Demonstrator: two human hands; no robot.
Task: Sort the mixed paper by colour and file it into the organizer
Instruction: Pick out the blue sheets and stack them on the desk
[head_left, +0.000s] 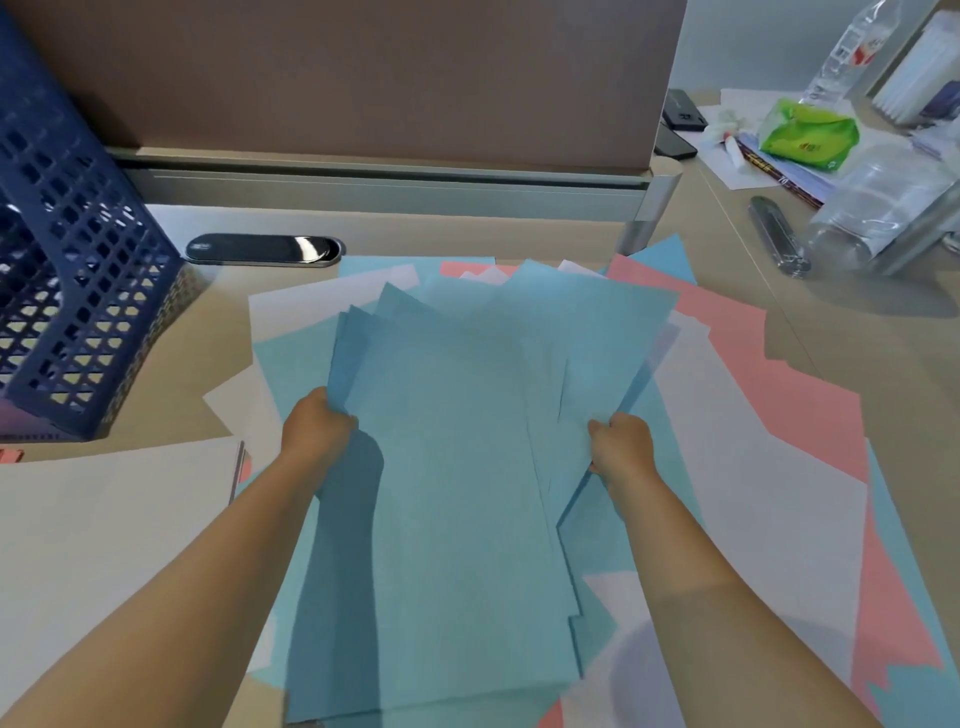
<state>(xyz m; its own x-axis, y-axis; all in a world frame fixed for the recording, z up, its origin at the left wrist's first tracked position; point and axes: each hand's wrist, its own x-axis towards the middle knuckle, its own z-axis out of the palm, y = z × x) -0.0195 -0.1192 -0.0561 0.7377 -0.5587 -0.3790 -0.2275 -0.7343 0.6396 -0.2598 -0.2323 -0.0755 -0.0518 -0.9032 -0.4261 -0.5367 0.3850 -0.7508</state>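
Both hands, left hand (317, 426) and right hand (621, 441), grip the fanned blue paper sheets (457, 441); the dark-blue lattice plastic organizer (78, 270) stands nearer the left.

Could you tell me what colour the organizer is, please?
Dark blue organizer, seen in the head view.

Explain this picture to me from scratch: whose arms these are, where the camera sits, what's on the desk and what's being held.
No machine here: a person's two bare arms, filmed by one camera worn on their head, looking down at the desk. The left hand and right hand each keep a grip on a side edge of a fanned bundle of blue sheets. Under it lie loose pink sheets, white sheets and more blue ones, still mixed. A dark blue mesh organizer stands at the left. At the far right are plastic bottles and a green packet.
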